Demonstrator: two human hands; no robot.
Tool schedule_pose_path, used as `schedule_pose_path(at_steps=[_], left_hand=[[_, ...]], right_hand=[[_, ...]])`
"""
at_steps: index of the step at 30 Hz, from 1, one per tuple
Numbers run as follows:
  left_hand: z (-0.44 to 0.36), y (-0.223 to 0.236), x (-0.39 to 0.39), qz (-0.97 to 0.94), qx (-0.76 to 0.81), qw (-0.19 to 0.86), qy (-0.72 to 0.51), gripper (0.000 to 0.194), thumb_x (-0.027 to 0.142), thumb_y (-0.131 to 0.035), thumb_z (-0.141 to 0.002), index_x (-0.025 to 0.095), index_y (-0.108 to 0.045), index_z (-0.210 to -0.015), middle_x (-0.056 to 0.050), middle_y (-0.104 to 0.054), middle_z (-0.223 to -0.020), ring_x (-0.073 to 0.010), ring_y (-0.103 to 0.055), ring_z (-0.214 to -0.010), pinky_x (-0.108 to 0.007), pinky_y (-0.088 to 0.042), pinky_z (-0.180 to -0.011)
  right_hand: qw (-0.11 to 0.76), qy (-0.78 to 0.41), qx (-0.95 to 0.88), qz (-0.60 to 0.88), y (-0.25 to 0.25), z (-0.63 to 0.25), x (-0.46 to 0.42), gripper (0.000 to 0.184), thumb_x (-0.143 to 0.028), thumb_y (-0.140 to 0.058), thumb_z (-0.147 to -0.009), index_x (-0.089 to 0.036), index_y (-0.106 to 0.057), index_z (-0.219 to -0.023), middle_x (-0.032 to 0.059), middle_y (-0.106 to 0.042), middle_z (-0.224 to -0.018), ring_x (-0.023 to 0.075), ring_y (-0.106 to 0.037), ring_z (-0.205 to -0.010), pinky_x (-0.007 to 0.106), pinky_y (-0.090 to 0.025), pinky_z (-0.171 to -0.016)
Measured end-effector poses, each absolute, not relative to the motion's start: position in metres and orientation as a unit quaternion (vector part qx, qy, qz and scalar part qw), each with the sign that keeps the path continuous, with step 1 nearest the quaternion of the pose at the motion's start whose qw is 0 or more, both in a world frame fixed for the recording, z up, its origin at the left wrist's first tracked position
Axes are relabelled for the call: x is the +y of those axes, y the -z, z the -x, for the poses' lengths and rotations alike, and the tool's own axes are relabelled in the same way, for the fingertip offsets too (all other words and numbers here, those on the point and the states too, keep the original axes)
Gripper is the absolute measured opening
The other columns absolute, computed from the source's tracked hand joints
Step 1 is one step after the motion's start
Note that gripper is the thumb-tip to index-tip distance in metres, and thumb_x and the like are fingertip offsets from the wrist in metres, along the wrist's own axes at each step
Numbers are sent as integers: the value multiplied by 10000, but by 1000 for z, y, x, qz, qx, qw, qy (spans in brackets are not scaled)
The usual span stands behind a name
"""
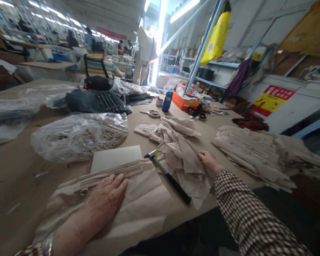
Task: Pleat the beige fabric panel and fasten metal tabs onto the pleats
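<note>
Left hand [108, 195] flat on beige fabric [146, 195]; hammer [172, 181] just beside fabric.

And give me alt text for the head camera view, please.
Left hand flat on beige fabric, right hand at a heap of beige pieces, black-handled hammer between, on a worktable. Beyond: scissors, blue bottle, orange box.

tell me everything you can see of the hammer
The hammer lies slantwise, its straight black handle running toward the table's near edge. Its small head, part silvery and part dark, has something yellow on it. It lies between the flat beige cloth and the crumpled beige pieces. Neither hand holds it. Its material looks like metal at the head.
</note>
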State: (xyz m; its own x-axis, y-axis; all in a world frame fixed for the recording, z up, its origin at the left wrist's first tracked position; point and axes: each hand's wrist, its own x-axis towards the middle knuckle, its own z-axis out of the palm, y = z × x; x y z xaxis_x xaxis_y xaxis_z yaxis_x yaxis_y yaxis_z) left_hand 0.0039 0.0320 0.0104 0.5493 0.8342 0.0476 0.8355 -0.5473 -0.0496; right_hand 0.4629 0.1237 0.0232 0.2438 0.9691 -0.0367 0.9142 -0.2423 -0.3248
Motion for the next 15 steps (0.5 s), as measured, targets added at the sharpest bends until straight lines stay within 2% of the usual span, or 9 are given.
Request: schedule_pose_path(at_steps=[2,4,7,11,15], left_hand=[[-3,-7,32,882,-471,30,14,399,114,-412,-926,188,-635,-1248,-116,-554,-1366,-302,-516,-1198,-471,-389,-1045],[-2,-6,31,881,-472,25,16,430,85,-393,-918,181,-623,-1268,-129,-549,-1372,-303,-506,-1223,-483,-379,-1057],[-3,-9,32,876,-482,18,13,458,51,-378,-903,181,-632,-1261,-132,-546,-1376,-310,-514,-1224,-498,-400,-1040],[-5,-13,34,875,-483,9,22,422,56,-429,-883,206,-676,-1189,-112,-570,-1353,-304,-552,-1176,-482,-439,-1013],[-7,-15,36,875,-482,-2,34,441,30,-413,-869,209,-680,-1170,-109,-580,-1336,-285,-556,-1167,-465,-447,-1005]], right_hand=[[144,-118,-595,782,-27,-468,123,308,-246,-374,-889,-119,-636,-789,75,-646,-711,172,-588,-693,245,-441,-638],[177,-110,-593,778,-40,-472,120,352,-251,-320,-902,-109,-642,-877,99,-669,-764,186,-604,-722,264,-468,-661],[231,-75,-604,759,-74,-475,112,354,-259,-354,-884,-113,-647,-1018,158,-689,-988,235,-620,-951,326,-488,-840],[290,-25,-615,733,-123,-469,97,403,-304,-406,-870,-149,-624,-1170,141,-654,-1181,276,-530,-1199,414,-409,-1031],[342,-10,-617,708,-149,-443,94,450,-364,-361,-911,-174,-593,-1246,97,-569,-1354,235,-467,-1302,387,-342,-1112]])
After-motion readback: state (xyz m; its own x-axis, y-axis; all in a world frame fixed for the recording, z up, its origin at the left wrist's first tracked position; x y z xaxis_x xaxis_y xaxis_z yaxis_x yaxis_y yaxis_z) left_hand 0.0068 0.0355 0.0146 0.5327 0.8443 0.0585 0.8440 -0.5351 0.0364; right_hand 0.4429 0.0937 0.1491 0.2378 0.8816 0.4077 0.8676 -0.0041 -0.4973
